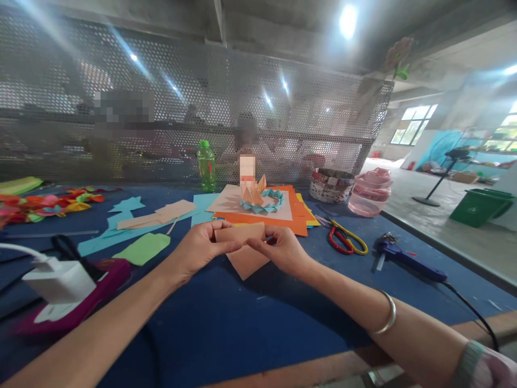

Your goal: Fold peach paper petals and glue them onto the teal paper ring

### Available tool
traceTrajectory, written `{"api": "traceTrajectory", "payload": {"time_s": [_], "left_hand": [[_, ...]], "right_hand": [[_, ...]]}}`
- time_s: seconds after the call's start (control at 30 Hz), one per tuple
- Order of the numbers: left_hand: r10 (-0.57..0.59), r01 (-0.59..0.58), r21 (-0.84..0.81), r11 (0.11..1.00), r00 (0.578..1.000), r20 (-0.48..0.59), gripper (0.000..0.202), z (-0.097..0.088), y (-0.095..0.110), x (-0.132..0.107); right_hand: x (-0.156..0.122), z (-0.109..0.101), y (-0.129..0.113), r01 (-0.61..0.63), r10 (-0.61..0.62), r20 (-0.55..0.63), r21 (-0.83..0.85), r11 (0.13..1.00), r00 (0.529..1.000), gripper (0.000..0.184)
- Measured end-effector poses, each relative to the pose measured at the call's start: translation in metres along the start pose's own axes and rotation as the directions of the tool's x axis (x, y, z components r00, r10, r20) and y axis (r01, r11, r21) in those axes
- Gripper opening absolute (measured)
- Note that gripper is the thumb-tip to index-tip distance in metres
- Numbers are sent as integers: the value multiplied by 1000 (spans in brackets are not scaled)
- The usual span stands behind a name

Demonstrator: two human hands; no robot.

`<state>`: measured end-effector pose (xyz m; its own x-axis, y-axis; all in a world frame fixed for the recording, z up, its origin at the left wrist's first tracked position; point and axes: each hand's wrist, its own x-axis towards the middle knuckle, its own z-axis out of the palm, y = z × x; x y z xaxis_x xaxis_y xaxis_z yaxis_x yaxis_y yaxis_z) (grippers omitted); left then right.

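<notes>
Both of my hands hold a small peach-coloured sheet of paper (244,245) just above the blue table (226,318), its upper part folded over. My left hand (201,246) pinches the paper's left side between thumb and fingers. My right hand (283,249) pinches its right side, with a silver bangle on that wrist. Behind the paper, a folded teal-and-orange paper ring (260,200) rests on a stack of orange and pale sheets (283,215).
Red and yellow scissors (343,240) and a blue glue gun (404,257) lie to the right. A white charger on a magenta object (64,291) sits at the left. Paper scraps (141,249), a green bottle (206,166), a basket (331,186) and a pink container (369,191) stand farther back against a perforated screen.
</notes>
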<state>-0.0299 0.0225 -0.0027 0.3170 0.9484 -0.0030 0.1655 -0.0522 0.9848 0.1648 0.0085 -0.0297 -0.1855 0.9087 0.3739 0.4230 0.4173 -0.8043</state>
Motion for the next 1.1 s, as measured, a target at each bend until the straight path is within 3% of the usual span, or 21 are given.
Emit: {"api": "traceTrajectory", "payload": {"time_s": [0.27, 0.6, 0.8, 1.0, 1.1], "left_hand": [[50, -51, -14, 999, 997, -62, 37, -7, 5, 3], [97, -92, 48, 995, 990, -107, 40, -8, 8, 3], [62, -52, 69, 996, 987, -149, 46, -13, 8, 3], [91, -77, 93, 993, 982, -165, 45, -14, 9, 1], [95, -84, 86, 993, 986, -134, 43, -9, 10, 0]], "right_hand": [[7, -6, 5, -3, 4, -17, 47, 999, 1000, 36], [11, -10, 10, 41, -43, -58, -20, 999, 997, 34], [15, -16, 11, 31, -25, -87, 74, 997, 996, 28], [16, -17, 11, 33, -4, -193, 145, 989, 981, 28], [14, -13, 9, 47, -10, -155, 240, 970, 988, 31]]}}
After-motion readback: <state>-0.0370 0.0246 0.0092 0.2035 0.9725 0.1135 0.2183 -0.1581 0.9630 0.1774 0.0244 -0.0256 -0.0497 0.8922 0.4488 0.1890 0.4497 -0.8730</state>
